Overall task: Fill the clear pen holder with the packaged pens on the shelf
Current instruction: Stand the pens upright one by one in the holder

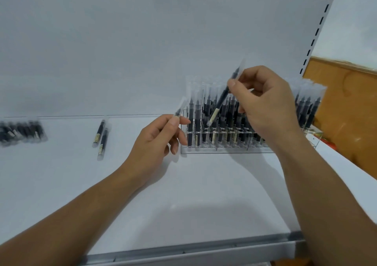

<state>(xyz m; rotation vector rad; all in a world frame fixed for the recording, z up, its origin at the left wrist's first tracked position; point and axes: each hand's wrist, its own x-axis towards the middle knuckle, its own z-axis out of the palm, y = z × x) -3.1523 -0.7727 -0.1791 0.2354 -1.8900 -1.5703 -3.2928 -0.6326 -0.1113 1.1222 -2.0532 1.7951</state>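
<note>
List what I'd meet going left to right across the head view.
In order: pile of packaged pens → two loose packaged pens → left hand pinching a packaged pen → clear pen holder → brown cardboard.

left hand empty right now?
No, the left hand pinches a packaged pen between thumb and fingers, just left of the clear pen holder.

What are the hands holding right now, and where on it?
Right hand pinches one packaged pen on its upper half. Left hand pinches another packaged pen just below its top end; the rest is hidden.
</note>
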